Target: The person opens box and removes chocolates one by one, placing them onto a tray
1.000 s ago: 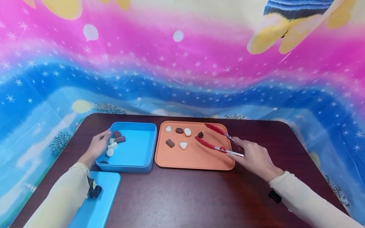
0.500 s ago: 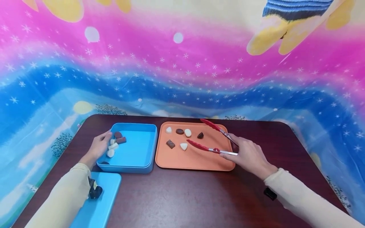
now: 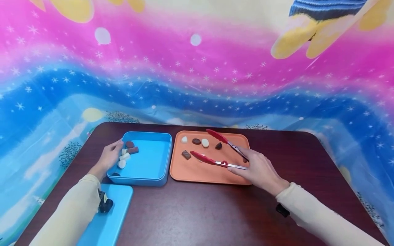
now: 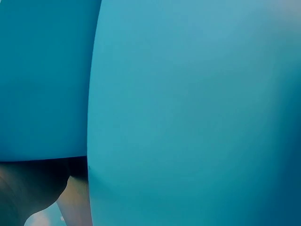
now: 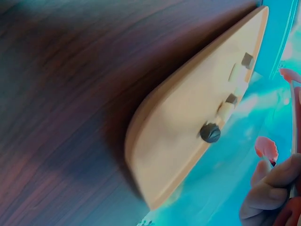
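My left hand (image 3: 108, 160) grips the left wall of a blue box (image 3: 140, 179), which holds several brown and white chocolates along its left side. In my right hand (image 3: 261, 172) is a pair of food tongs (image 3: 231, 165) with red scalloped tips, spread apart over an orange tray (image 3: 209, 176). Several chocolates lie on that tray, among them a brown square (image 3: 186, 154), a white oval (image 3: 205, 143) and a dark wedge (image 3: 219, 146). The lower tong tip hides most of a white piece. The right wrist view shows curled fingers (image 5: 269, 195) around the tongs.
A flat blue lid (image 3: 115, 215) lies on the dark wooden table (image 3: 184, 212), in front of the box and partly under my left sleeve. Blue plastic fills most of the left wrist view. Behind the table hangs a colourful printed cloth (image 3: 172, 61).
My right hand has carried the spread tongs leftward across the tray, past the dark wedge toward the brown square. The left hand keeps its place on the box.
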Demonstrator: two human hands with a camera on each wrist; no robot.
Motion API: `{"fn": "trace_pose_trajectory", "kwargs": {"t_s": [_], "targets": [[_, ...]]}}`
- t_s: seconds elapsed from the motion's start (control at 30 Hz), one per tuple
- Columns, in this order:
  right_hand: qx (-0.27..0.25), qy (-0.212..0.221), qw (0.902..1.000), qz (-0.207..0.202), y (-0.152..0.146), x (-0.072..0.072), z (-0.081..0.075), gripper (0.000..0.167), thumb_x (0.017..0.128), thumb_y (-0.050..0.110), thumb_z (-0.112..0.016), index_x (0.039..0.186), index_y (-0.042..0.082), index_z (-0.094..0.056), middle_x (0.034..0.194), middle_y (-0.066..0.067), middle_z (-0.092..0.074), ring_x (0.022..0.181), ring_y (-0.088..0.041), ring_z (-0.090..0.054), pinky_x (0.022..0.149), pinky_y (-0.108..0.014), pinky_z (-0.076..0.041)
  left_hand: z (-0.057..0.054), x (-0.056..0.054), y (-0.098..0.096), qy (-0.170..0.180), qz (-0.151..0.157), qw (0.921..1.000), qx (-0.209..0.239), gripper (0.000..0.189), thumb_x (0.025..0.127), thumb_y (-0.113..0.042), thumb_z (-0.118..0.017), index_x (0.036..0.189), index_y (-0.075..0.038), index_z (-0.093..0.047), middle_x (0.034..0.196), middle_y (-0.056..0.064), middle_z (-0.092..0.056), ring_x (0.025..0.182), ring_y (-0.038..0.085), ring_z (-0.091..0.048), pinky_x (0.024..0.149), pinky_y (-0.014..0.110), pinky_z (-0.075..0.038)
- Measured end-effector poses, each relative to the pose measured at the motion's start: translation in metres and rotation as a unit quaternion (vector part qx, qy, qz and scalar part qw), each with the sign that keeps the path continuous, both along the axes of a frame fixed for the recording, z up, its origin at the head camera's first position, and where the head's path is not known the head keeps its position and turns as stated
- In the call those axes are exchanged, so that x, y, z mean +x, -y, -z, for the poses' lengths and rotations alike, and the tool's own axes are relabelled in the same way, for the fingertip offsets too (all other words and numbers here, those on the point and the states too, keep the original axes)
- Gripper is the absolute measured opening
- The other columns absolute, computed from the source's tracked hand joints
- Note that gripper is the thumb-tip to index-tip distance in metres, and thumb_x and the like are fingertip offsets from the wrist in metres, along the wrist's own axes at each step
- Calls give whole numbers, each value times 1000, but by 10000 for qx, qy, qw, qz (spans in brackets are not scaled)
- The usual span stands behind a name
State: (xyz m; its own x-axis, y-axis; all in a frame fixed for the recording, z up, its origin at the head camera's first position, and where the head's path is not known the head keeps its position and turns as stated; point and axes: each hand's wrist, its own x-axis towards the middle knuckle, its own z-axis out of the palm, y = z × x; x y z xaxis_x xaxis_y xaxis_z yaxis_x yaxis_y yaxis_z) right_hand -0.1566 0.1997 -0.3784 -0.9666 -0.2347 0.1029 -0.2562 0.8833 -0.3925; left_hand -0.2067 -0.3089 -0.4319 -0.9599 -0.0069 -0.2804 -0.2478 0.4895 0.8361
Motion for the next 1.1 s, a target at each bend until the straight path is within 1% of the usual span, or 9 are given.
{"fn": "trace_pose_trajectory", "kwargs": {"t_s": [0.03, 0.1, 0.23, 0.4, 0.6, 0.8, 0.87, 0.97, 1.1], "targets": [[-50, 37, 10000, -26, 3, 0, 0, 91, 80, 62, -78, 149, 9, -51, 97, -7, -68, 66, -14, -46, 52, -27, -40, 0, 0, 0, -5, -13, 10000, 3, 69, 109, -54, -20, 163, -14, -7, 169, 23, -6, 155, 51, -7, 120, 72, -19], [-123, 116, 9998, -79, 8, -1, 0, 92, 78, 63, -79, 149, 11, -52, 94, -7, -68, 65, -14, -46, 52, -27, -40, 0, -1, 0, -23, -20, 10000, 14, 68, 109, -54, -20, 163, -14, -8, 170, 22, -7, 155, 50, -7, 121, 71, -19], [-210, 165, 9993, -247, 21, -3, 1, 92, 75, 61, -83, 149, 16, -53, 84, -3, -63, 62, -14, -43, 51, -28, -39, -1, -2, 1, -90, -16, 10000, 8, 68, 109, -53, -21, 163, -13, -8, 170, 22, -7, 156, 49, -7, 122, 70, -18], [-99, -48, 9987, -506, 41, -5, 1, 92, 74, 62, -83, 147, 14, -55, 99, -2, -71, 70, -12, -49, 56, -26, -42, -1, -2, 2, -79, -4, 10000, -16, 67, 109, -53, -21, 163, -15, -8, 170, 21, -7, 156, 49, -6, 122, 70, -18], [10, -130, 9966, -810, 68, -9, 2, 89, 76, 63, -81, 148, 18, -54, 78, 1, -61, 63, -12, -46, 51, -25, -37, -1, -2, 2, -11, -44, 10000, -13, 65, 109, -52, -21, 163, -18, -8, 170, 19, -7, 156, 48, -8, 121, 71, -19], [8, -55, 9953, -964, 94, -12, 5, 86, 76, 66, -79, 148, 25, -54, 74, 3, -56, 58, -12, -44, 46, -26, -33, 0, -2, 1, 13, -112, 9999, 20, 65, 109, -52, -22, 163, -19, -8, 171, 19, -8, 156, 48, -9, 122, 70, -19], [-23, -27, 9948, -1020, 102, -14, 6, 82, 77, 67, -77, 144, 26, -57, 75, 2, -57, 58, -12, -45, 47, -26, -34, 1, -1, 0, 8, -136, 9999, 14, 65, 109, -52, -22, 163, -19, -9, 170, 19, -9, 156, 48, -9, 122, 70, -20], [-73, -66, 9934, -1142, 112, -17, 9, 72, 77, 69, -76, 134, 26, -62, 78, 0, -61, 59, -11, -47, 48, -26, -37, 1, 0, -1, 21, -161, 9999, 19, 64, 110, -52, -22, 163, -18, -9, 170, 19, -10, 156, 48, -10, 121, 70, -20], [-114, -133, 9916, -1280, 126, -21, 7, 57, 78, 70, -75, 119, 31, -65, 76, 4, -60, 58, -11, -49, 47, -26, -39, 1, -1, -2, 5, -169, 9999, 33, 65, 110, -52, -22, 163, -18, -10, 170, 19, -11, 156, 48, -11, 121, 70, -20]]}}
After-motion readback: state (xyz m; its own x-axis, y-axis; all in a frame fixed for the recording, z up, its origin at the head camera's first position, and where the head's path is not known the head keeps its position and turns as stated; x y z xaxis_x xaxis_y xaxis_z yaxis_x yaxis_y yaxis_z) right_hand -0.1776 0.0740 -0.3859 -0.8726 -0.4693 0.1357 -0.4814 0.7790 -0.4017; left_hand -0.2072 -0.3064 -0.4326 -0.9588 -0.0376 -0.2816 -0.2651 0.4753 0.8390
